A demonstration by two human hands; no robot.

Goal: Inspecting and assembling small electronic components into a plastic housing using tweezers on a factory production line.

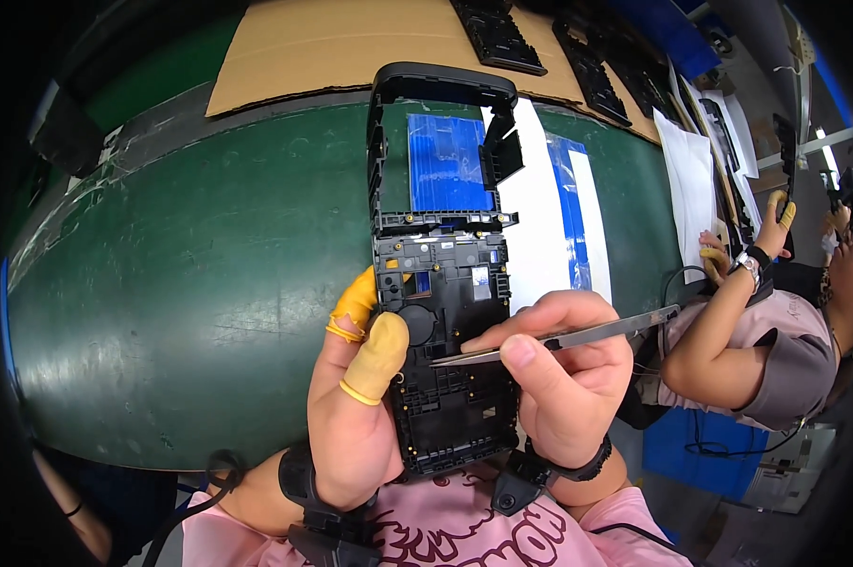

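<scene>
Gripping black frame (464, 383) at centre, above the bench (190, 283), with left fingers (379, 354) pinched on its 9 o'clock edge. Pinching tweezers (625, 326) between right fingers (547, 376) toward 4 o'clock, tips over the frame, cannot tell whether touching. Seeing blue sheet (445, 156) through the 12 o'clock opening, cardboard (332, 47) beyond, co-worker (771, 321) at 3 o'clock.
</scene>
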